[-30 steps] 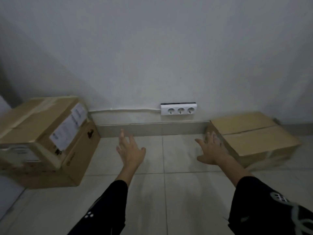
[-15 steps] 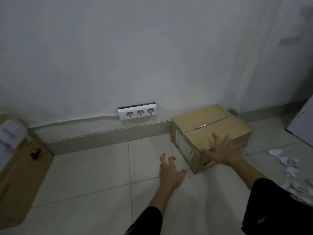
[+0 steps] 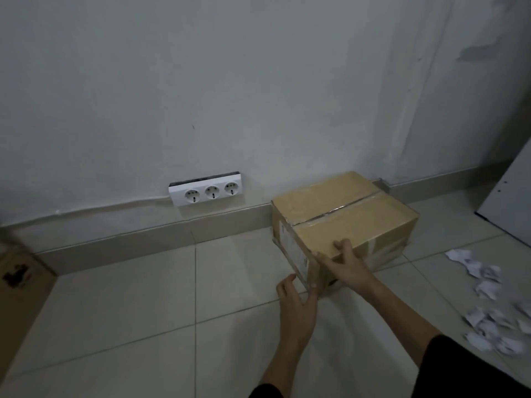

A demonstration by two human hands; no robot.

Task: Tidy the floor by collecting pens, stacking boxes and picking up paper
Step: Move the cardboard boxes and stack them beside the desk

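At 8 o'clock, cut off by the frame edge: part of a large brown carton [image 3: 20, 288] on the pale tiled floor [image 3: 129, 311]. At 9 o'clock, close to centre, low on the white wall [image 3: 230, 81] just above the skirting [image 3: 143, 239]: a white triple socket strip [image 3: 207, 191], with a thin cable duct [image 3: 115, 206] leading off leftward. At 5 o'clock: left hand [image 3: 297, 310], fingers loosely extended and a little spread, holding nothing, thumb set against the near lower corner of the taped cardboard box [image 3: 353, 222], fingertips just beside its labelled left side. Box itself between 3 and 4 o'clock, flat on the floor, back up against the skirting, taped seam across the top. Just beyond the left hand: right hand [image 3: 349, 265], laid over the near face, fingers bent over the top edge and gripping it. At 4 o'clock by the right edge: scattered crumpled paper scraps [image 3: 485, 314], well apart from the box. At 3 o'clock: slanted white panel [image 3: 514, 202].
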